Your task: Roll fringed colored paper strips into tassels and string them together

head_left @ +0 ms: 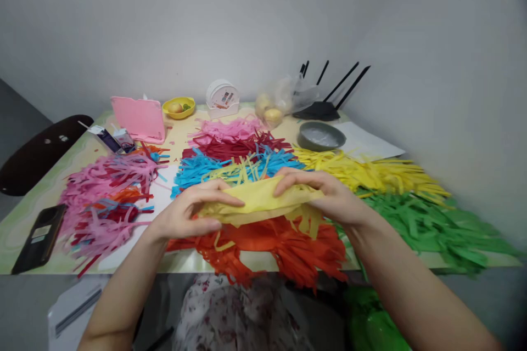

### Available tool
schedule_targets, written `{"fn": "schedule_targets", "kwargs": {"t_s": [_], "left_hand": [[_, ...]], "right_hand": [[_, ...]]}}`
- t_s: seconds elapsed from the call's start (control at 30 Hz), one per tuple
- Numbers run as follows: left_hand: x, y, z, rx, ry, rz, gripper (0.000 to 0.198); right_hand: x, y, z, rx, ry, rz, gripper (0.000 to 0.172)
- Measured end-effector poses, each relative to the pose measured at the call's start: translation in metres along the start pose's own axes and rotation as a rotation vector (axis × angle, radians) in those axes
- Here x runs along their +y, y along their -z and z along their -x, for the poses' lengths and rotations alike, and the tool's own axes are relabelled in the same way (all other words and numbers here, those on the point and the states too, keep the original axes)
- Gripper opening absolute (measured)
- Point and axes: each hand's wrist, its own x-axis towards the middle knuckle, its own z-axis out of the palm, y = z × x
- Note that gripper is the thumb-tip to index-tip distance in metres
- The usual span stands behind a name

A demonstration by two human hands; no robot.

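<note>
A folded strip of yellow fringed tissue paper (259,195) is held up over the front of the table. My left hand (191,208) pinches its left end between thumb and fingers. At the other end my right hand (307,189) grips the strip from above, some fingers hidden behind it. Yellow fringe dangles below and rises behind the fold. Underneath lies orange fringed paper (284,247), partly over the table's front edge. Blue fringed paper (197,167) and dark red fringed paper (230,148) lie just beyond my hands.
Mixed pink tassels (102,181) and a phone (39,238) lie left. Yellow fringe (370,173) and green fringe (440,230) cover the right. Behind stand a pink tablet case (140,119), yellow bowl (178,108), grey bowl (321,136) and black router (317,111).
</note>
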Motion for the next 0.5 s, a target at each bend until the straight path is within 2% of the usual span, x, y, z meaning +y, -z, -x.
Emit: {"fn": "schedule_targets", "kwargs": {"t_s": [0.07,0.13,0.2,0.27,0.3,0.4,0.5], "left_hand": [[-0.002,-0.001,-0.001,0.060,0.068,0.090,0.041],[-0.004,-0.004,-0.005,0.147,0.159,0.151,0.032],[-0.005,-0.008,-0.008,0.196,0.218,0.177,0.027],[-0.005,-0.011,-0.010,0.206,0.256,0.167,0.044],[-0.005,-0.011,-0.011,0.190,0.279,0.136,0.045],[-0.005,-0.010,-0.010,0.109,0.320,-0.016,0.022],[-0.006,-0.009,-0.009,0.111,0.298,-0.072,0.026]], "right_hand": [[0.001,0.003,-0.001,-0.102,0.032,0.023,0.048],[0.001,0.002,-0.001,-0.136,0.064,0.051,0.059],[-0.001,-0.003,-0.002,-0.052,0.056,0.118,0.049],[-0.005,-0.012,-0.002,0.069,0.034,0.221,0.028],[-0.008,-0.017,-0.002,0.116,0.027,0.269,0.020],[-0.012,-0.026,-0.002,0.175,0.009,0.342,0.030],[-0.013,-0.028,-0.001,0.156,-0.068,0.338,0.015]]}}
